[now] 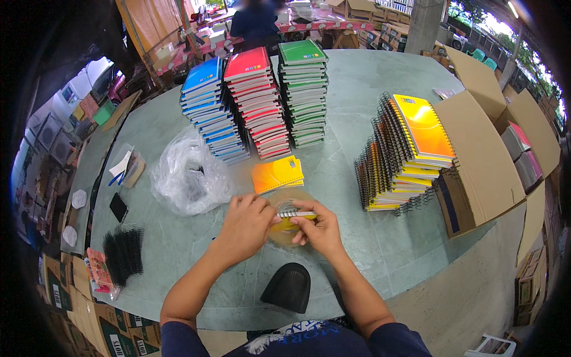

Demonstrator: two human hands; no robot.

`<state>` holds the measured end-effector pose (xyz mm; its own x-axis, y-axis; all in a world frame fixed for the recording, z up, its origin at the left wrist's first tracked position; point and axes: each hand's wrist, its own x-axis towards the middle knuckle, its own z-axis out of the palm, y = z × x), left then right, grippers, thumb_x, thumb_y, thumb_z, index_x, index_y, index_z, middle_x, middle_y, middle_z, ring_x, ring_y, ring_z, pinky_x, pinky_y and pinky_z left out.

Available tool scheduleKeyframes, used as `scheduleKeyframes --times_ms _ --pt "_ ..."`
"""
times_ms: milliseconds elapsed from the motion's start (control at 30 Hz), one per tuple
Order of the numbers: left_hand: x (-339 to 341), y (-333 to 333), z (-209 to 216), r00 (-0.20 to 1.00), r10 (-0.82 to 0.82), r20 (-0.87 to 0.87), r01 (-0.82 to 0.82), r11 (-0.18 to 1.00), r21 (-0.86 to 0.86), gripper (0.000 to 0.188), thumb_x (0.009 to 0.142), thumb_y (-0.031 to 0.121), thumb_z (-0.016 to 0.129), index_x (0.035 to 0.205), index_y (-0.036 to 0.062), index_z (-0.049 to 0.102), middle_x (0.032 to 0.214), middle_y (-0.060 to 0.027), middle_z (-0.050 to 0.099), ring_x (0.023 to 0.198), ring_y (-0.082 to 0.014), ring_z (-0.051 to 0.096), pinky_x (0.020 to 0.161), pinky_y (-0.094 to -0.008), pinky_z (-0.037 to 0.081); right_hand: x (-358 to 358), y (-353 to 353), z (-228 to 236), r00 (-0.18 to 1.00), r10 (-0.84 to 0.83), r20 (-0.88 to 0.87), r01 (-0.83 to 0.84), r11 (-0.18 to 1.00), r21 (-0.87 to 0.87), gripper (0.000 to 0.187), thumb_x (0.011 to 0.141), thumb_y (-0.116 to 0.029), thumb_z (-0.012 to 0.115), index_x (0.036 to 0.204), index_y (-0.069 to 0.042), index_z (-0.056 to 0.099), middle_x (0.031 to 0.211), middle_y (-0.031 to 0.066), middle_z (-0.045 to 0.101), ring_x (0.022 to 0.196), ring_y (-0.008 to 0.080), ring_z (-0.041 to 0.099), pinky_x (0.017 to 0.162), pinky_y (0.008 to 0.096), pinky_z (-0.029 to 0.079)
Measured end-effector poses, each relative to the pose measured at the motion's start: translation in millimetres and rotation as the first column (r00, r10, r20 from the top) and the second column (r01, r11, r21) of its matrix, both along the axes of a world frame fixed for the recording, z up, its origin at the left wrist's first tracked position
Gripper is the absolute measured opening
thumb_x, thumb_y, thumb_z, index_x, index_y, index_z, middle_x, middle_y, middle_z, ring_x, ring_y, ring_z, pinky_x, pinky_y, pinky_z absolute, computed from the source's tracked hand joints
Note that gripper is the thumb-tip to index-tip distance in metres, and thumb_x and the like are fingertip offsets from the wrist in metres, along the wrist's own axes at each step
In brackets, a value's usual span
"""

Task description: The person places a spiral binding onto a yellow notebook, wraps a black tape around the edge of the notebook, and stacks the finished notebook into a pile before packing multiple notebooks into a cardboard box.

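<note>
Near the middle of the table, a small yellow notebook (pixel 306 213) is held edge-up between my two hands, its wire spiral facing upward. My left hand (pixel 247 221) is closed, with its fingertips pinching the spiral's left end. My right hand (pixel 321 229) grips the notebook's right side, thumb in front. Beneath them lies a round, pale tan thing (pixel 278 239), partly hidden by the hands. Just beyond are a few loose orange-yellow notebooks (pixel 277 174) without visible coils. On the near side of the table sits a black rounded object (pixel 287 288).
Tall stacks of blue (pixel 215 113), red (pixel 254 101) and green notebooks (pixel 304 92) stand at the back. Yellow spiral notebooks (pixel 410 154) are piled right, beside an open cardboard box (pixel 479 160). Leftward lie a clear plastic bag (pixel 189 172), a phone (pixel 118 207) and black coils (pixel 124 254).
</note>
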<state>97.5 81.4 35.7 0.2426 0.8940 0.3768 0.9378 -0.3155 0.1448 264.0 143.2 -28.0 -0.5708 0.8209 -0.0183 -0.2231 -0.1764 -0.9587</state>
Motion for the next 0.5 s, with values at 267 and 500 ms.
scheduleKeyframes --times_ms 267,500 --pt "13 0 5 0.998 -0.011 0.054 0.007 0.997 0.078 0.026 0.068 0.015 0.068 0.089 0.0048 0.056 0.098 -0.0111 0.052 0.094 -0.0286 0.048 0.076 -0.0384 0.036 4 -1 1 0.999 0.049 0.005 -0.049 0.998 -0.04 0.029 0.083 -0.006 0.062 0.109 0.004 0.053 0.091 0.0127 0.062 0.052 0.0131 0.061 0.04 0.0207 0.045" --pt "15 0 10 0.999 0.044 -0.022 -0.047 0.99 -0.13 0.035 0.071 0.019 0.067 0.099 0.0037 0.054 0.104 -0.0114 0.052 0.098 -0.0277 0.049 0.081 -0.0385 0.035 5 1 -3 0.994 0.025 -0.11 -0.036 0.994 -0.099 0.022 0.084 -0.005 0.059 0.105 0.002 0.058 0.101 0.015 0.061 0.057 0.016 0.064 0.046 0.0232 0.051"
